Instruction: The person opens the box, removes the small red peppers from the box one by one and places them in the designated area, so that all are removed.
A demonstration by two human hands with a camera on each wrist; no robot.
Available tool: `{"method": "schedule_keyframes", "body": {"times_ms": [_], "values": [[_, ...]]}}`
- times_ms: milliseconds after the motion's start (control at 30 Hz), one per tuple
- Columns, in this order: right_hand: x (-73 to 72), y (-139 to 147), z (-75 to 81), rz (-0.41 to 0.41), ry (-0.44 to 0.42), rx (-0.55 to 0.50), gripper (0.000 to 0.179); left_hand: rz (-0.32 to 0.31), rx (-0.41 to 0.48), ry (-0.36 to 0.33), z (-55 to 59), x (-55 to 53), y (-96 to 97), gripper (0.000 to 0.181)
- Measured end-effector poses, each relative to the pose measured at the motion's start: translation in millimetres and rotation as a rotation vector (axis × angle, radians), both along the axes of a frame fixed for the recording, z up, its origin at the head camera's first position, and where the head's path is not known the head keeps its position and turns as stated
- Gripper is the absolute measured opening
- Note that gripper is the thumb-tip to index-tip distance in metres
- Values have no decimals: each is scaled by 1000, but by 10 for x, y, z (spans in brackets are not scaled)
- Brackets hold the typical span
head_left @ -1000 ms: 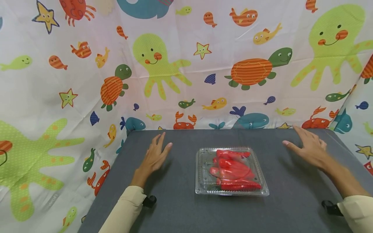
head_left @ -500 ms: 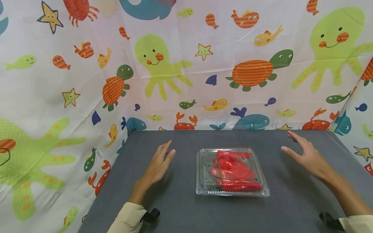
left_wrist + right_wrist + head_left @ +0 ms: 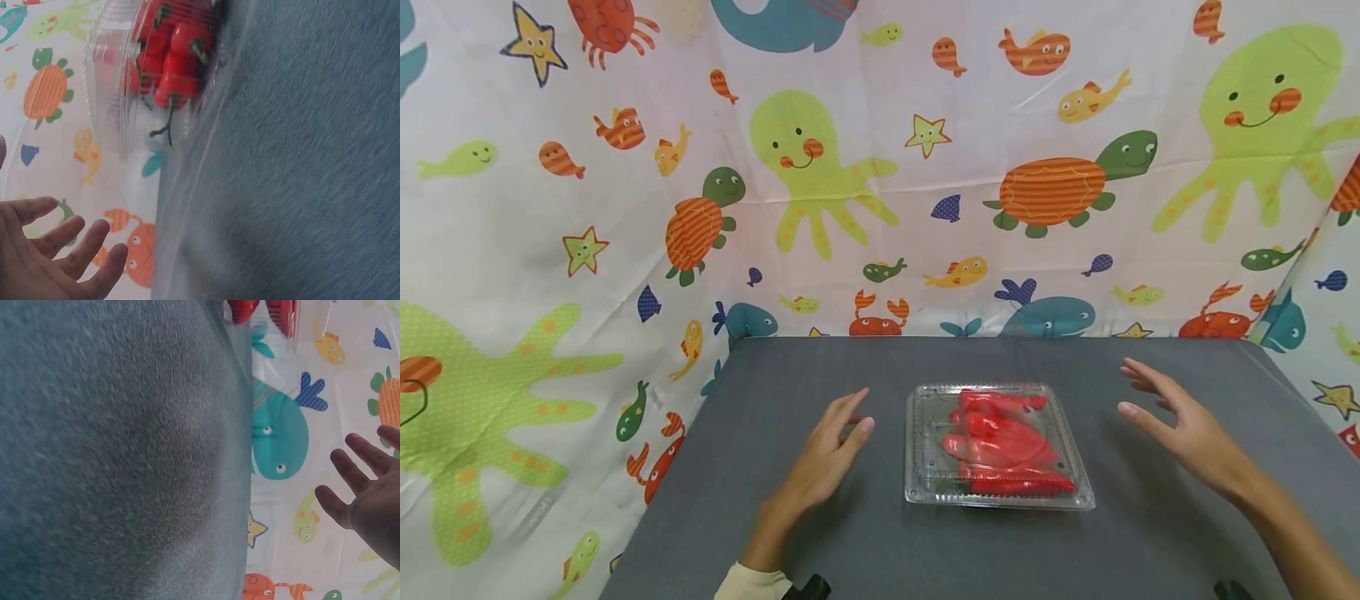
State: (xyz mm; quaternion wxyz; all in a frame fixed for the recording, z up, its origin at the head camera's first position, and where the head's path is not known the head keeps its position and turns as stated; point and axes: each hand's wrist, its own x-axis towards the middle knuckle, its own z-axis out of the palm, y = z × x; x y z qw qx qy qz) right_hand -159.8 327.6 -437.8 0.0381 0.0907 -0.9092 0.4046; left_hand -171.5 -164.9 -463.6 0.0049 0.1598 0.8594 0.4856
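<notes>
A clear plastic clamshell box (image 3: 925, 467) with its lid down lies on the grey table. Inside are several long red peppers (image 3: 1007, 450); their green stems show in the left wrist view, where the peppers (image 3: 178, 81) fill the near end of the box. To the left of the box, my left hand (image 3: 820, 458) hovers over the table with fingers extended and nothing in them. On the other side, my right hand (image 3: 1187, 433) is held apart from the box, its fingers spread and bare. Neither hand touches the box.
The grey table (image 3: 820, 358) reaches back to a white curtain (image 3: 865, 125) printed with sea animals, which also hangs along both sides. A black wrist strap (image 3: 808, 587) shows at my left sleeve.
Both hands have come toward the box, the left moving right and nearer to me, the right slightly left and nearer to me. The box stays where it was; the view tilts slightly.
</notes>
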Motion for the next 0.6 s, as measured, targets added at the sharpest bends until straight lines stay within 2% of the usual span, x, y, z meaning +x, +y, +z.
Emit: {"method": "schedule_keyframes", "body": {"times_ms": [267, 600], "values": [[130, -68, -28, 29, -39, -13, 77, -28, 30, -42, -105, 155, 61, 57], [259, -167, -88, 63, -76, -10, 73, -73, 46, -66, -214, 223, 118, 55]]}}
